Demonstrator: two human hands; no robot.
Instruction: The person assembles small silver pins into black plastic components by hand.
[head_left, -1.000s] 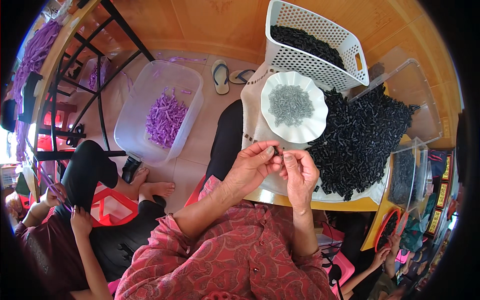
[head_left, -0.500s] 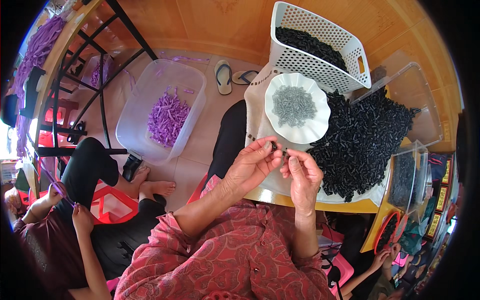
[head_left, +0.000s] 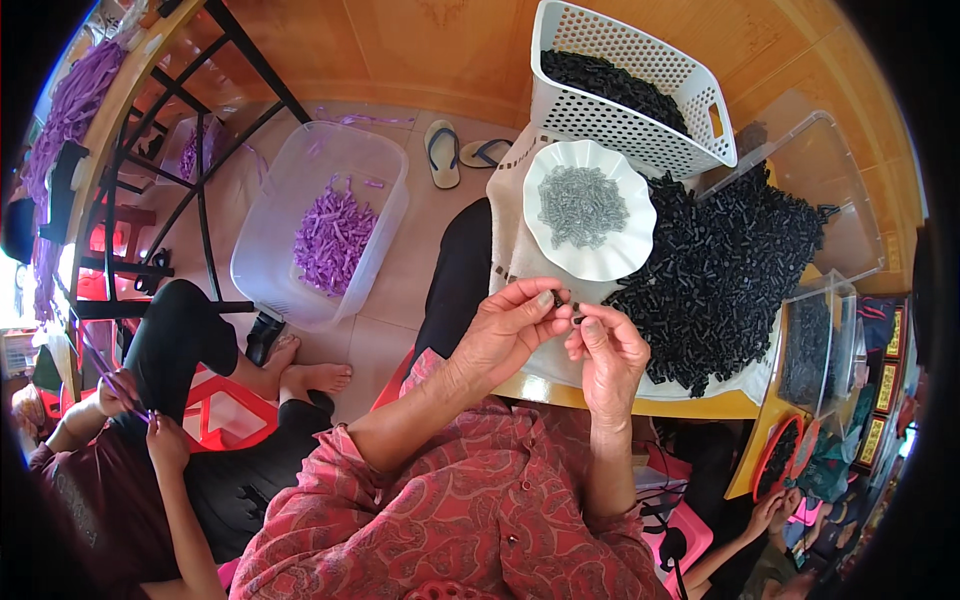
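Note:
Both hands meet over the near edge of the table, fingertips almost touching. My left hand (head_left: 508, 328) is closed in a pinch on a small black piece (head_left: 558, 298). My right hand (head_left: 611, 368) also pinches, thumb against index finger, with a tiny dark piece at its tips that is too small to name. Just beyond them stands a white scalloped plate (head_left: 590, 265) holding small clear pieces (head_left: 582, 205). A large heap of short black tube-like pieces (head_left: 720, 290) spreads over a pale cloth (head_left: 515, 225) to the right.
Behind the plate, a white perforated basket (head_left: 640, 125) holds more black pieces. Clear plastic boxes (head_left: 840, 215) stand right of the heap. On the floor at left is a translucent tub (head_left: 395, 190) with purple pieces. A co-worker's hands (head_left: 165, 440) hold purple ribbon; another person's hands (head_left: 770, 510) show lower right.
My hands have drawn closer together, the right fingertips now right beside the left ones. The view has shifted slightly, and the co-worker's hands at left have moved a little.

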